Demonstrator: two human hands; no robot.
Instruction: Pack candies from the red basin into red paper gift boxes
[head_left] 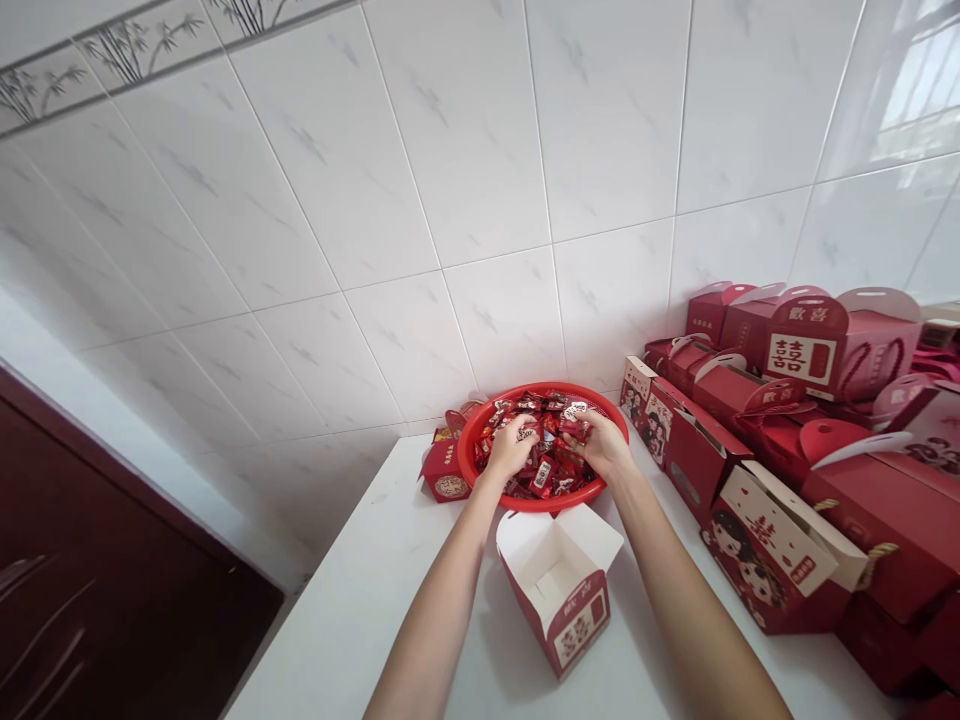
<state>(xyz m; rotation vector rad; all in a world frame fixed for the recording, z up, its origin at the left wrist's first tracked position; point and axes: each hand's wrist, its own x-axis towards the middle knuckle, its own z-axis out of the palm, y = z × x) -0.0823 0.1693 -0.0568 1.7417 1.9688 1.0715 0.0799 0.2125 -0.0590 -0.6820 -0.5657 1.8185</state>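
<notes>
A round red plastic basket (466,455) full of red-wrapped candies (543,474) stands against the wall. Both of my hands reach into it. My left hand (513,448) is closed at the left side of the pile, its fingers around a wrapped candy (527,434) that shows white lettering. At the right side, my right hand (604,446) pinches another red-and-white wrapped candy (576,412). Between my forearms, in front of the basket, sits an open gift box (556,600), red outside and white inside. Its flaps are spread and its inside is bare.
Folded red gift boxes (810,350) are stacked along the right of the white tabletop (375,600). A cream-and-red box (780,550) stands near my right forearm. Another red box (444,468) is partly behind the basket's left. White tiled wall (495,180) borders the back.
</notes>
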